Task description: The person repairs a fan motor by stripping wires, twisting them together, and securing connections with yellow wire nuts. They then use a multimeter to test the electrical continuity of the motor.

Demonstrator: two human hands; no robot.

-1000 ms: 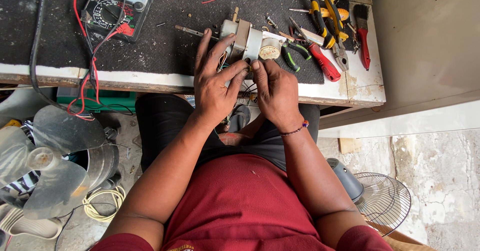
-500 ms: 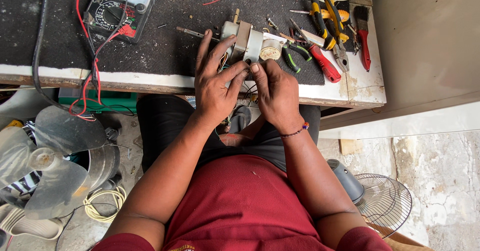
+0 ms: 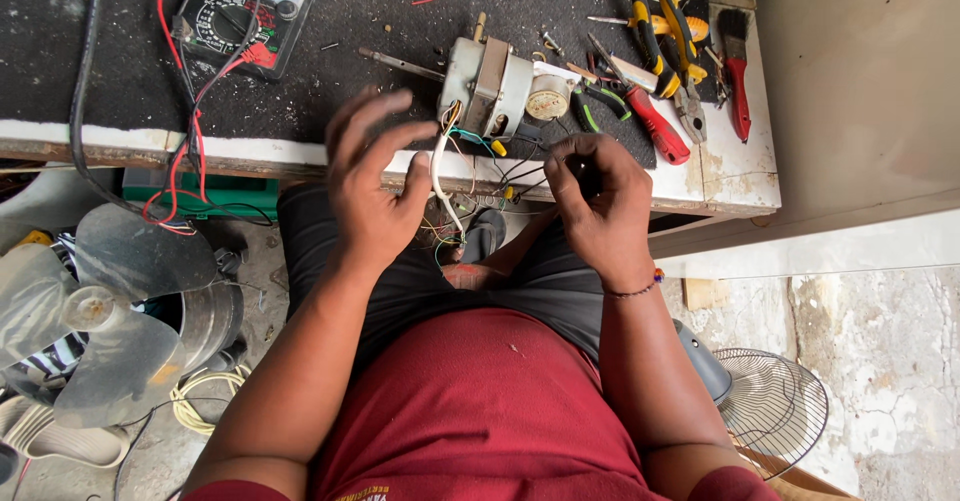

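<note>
Hands that were bunched together at the small fan motor [image 3: 497,89] a moment earlier got pulled apart, left hand [image 3: 372,186] splayed loose beside the white sleeved wire [image 3: 440,176], right hand [image 3: 598,201] pinched on thin dark wires [image 3: 520,173] hanging off the bench [image 3: 720,176] edge.

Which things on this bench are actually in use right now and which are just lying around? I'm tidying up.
In hand:
left hand at the white cable
right hand pinching thin wires
small motor they run from

Lying about:
multimeter
pliers
red-handled screwdriver
brush
fan blade
fan grille
</note>
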